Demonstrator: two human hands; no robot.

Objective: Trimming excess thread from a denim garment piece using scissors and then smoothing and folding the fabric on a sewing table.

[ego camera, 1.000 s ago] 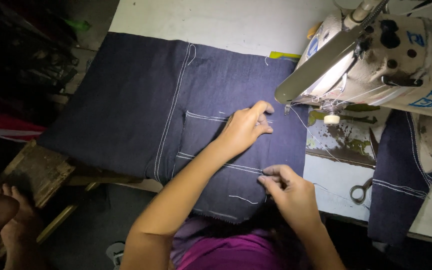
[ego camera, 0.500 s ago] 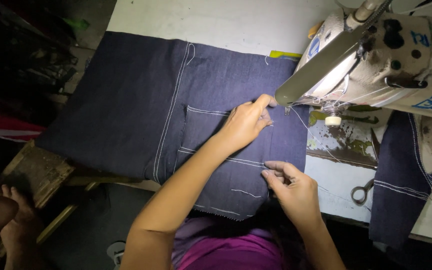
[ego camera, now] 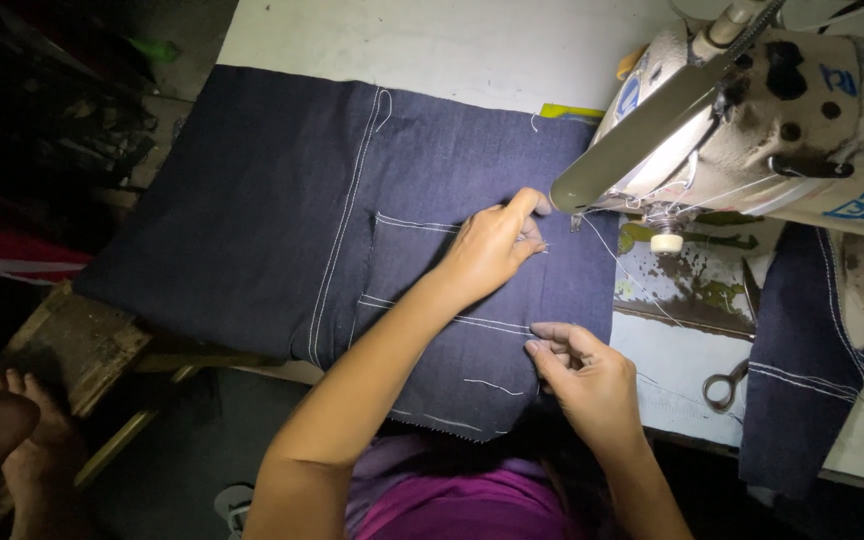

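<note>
The denim lies spread flat on the bench, its right edge just beside the sewing machine. The left hand is pressed flat on the cloth near the pocket stitching, fingers extended toward the needle, gripping nothing. The right hand is closed in a pinch at the cloth's near right edge; whether thread or fabric is pinched cannot be told. The step in hand is judged to be positioning the pocket seam. Next, the edge would need to be aligned squarely under the foot. Scissors lie on the bench, apart.
</note>
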